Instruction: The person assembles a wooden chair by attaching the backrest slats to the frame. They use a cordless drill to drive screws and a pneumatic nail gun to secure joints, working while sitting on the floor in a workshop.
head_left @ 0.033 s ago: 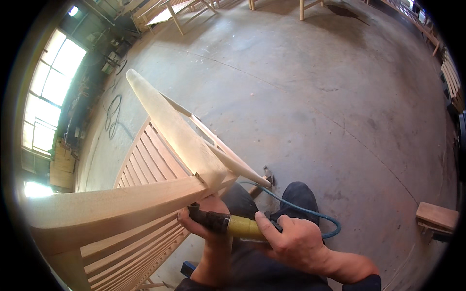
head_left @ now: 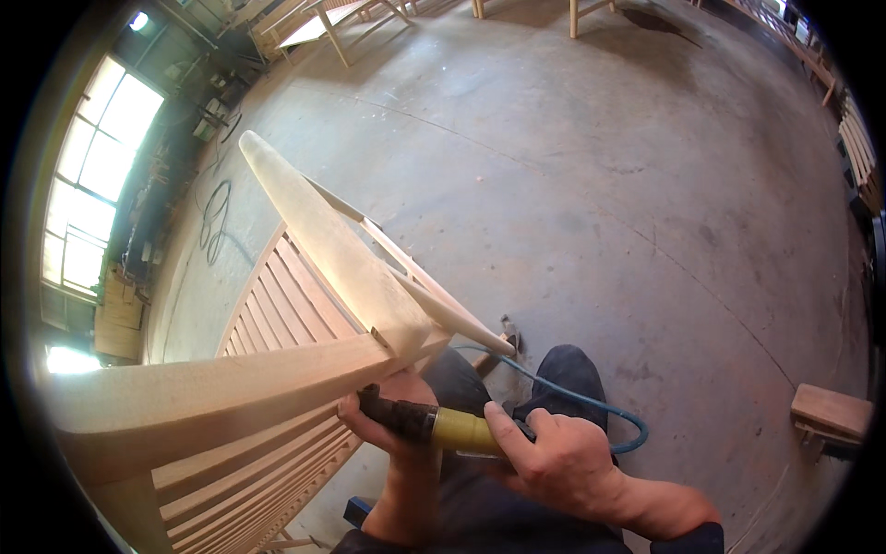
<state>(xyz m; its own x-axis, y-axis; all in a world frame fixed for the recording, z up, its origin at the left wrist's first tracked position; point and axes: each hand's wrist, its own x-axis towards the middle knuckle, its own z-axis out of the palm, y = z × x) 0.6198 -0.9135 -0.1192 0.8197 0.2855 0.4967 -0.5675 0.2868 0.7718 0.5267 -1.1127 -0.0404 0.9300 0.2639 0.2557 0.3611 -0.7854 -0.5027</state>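
My right hand (head_left: 568, 462) is closed round the rear of a handheld power tool (head_left: 461, 431) with a yellow body and a black head. Its index finger lies along the body. Beneath the tool's black head, my left hand (head_left: 392, 429) curls round it, close under the corner of a pale wooden slatted bench or chair (head_left: 221, 392). The tool's tip is by the underside of the top rail, next to the joint with a broad, rounded armrest-like piece (head_left: 337, 240). Part of my left hand is hidden behind the tool, so its full grip does not show.
A teal hose (head_left: 577, 397) loops beside my knees. On the right is a wooden block on a stand (head_left: 831, 413). A dark cable (head_left: 217, 222) lies coiled on the concrete floor at left. More wooden furniture (head_left: 341, 23) stands at the back, near windows.
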